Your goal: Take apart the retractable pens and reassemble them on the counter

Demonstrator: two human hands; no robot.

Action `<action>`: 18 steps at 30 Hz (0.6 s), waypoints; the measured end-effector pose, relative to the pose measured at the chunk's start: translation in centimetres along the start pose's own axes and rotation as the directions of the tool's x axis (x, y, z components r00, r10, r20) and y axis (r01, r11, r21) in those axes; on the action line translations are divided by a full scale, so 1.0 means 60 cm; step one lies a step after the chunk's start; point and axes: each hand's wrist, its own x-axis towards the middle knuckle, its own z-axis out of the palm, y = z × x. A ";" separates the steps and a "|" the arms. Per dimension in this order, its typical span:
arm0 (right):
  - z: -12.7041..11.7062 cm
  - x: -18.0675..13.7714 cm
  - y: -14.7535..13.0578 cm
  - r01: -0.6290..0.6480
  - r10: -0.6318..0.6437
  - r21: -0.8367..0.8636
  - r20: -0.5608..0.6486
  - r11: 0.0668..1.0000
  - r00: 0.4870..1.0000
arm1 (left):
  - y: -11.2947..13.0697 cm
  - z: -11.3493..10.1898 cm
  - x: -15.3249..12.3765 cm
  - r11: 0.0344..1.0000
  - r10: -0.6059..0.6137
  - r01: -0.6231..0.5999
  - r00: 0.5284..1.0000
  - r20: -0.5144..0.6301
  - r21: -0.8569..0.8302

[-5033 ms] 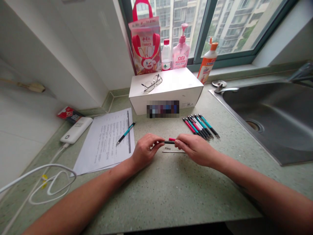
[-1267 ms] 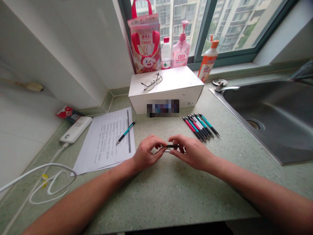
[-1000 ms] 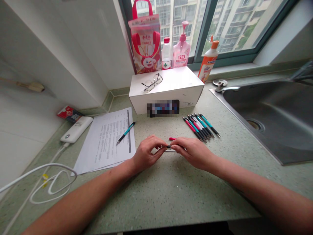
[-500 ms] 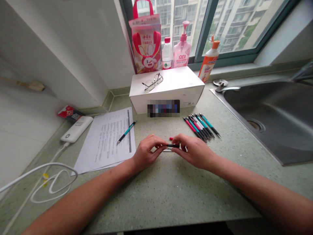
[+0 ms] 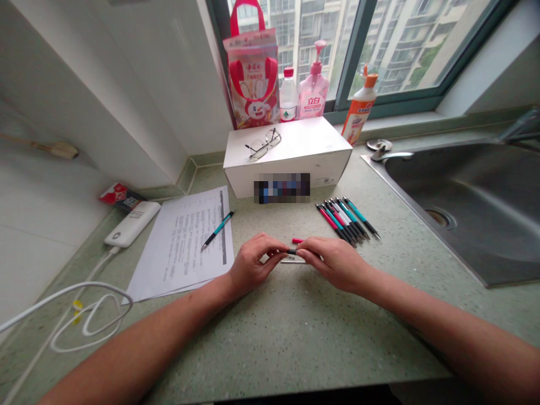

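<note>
My left hand [image 5: 258, 260] pinches one end of a short black pen part [image 5: 292, 252] between thumb and fingertips. The other end is pinched by my right hand [image 5: 331, 260], whose fingers cover much of it. Just beyond the fingers, a red pen barrel [image 5: 297, 241] lies on the counter, partly hidden by my right hand. Beneath the hands a thin, light-coloured piece [image 5: 291, 261] shows; its kind I cannot make out. Several click pens [image 5: 346, 220], in red, teal and white with black grips, lie side by side beyond my right hand.
Printed sheets [image 5: 185, 242] with a teal pen [image 5: 218, 229] on top lie at left, near a white power bank [image 5: 133, 224] and its cable [image 5: 90, 284]. A white box [image 5: 291, 160] carries glasses [image 5: 265, 144]. Bottles stand behind it. A steel sink [image 5: 472, 225] is at right.
My right hand's fingers have shifted left along the black pen part and closed further, so less of it shows. My left hand has barely moved.
</note>
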 end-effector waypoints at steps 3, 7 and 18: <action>0.001 0.000 0.000 -0.015 0.015 0.022 -0.005 1.000 1.000 | -0.001 0.001 -0.001 1.000 0.015 -0.015 1.000 -0.005 -0.002; 0.001 -0.002 -0.002 -0.034 0.035 0.016 -0.034 0.999 0.999 | -0.002 0.001 -0.001 1.000 0.024 -0.024 1.000 0.001 -0.001; 0.003 -0.003 0.002 0.001 -0.001 0.014 -0.016 1.000 1.000 | 0.000 -0.001 0.000 1.000 0.023 -0.023 1.000 0.008 0.014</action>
